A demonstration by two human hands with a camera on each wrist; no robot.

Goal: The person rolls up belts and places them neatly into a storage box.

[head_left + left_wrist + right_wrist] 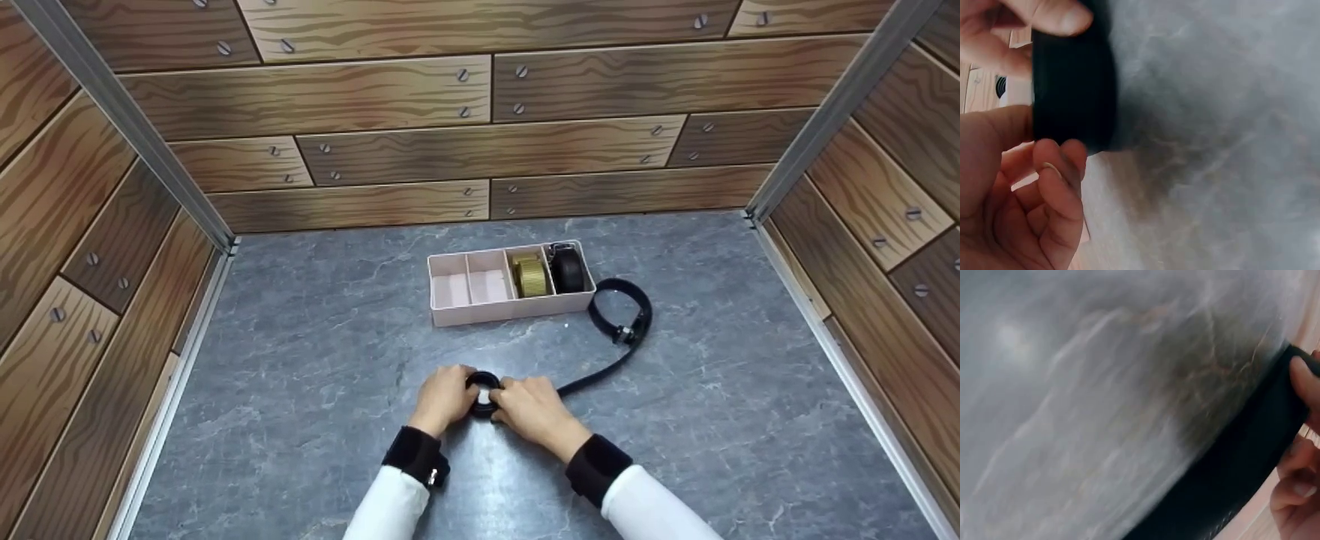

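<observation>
Both hands hold a rolled black belt [482, 412] low over the grey surface, in the middle of the head view. My left hand [444, 397] grips the coil's left side; in the left wrist view its thumb and curled fingers pinch the dark band [1072, 90]. On the other side, my right hand [534, 409] pinches the coil. The right wrist view has that hand's fingers [1297, 489] at the right edge, gripping the wide black strap [1235, 455]. From the right hand, a black length [607, 371] runs to a loop with a metal buckle [624, 334] beside the box.
A pale pink box [480, 312] with several compartments stands beyond the hands. A gold rolled belt [531, 276] and a black rolled belt [570, 268] occupy its two right compartments. Wood-patterned panels [375, 90] with metal edge rails [810, 292] enclose the grey surface [315, 360].
</observation>
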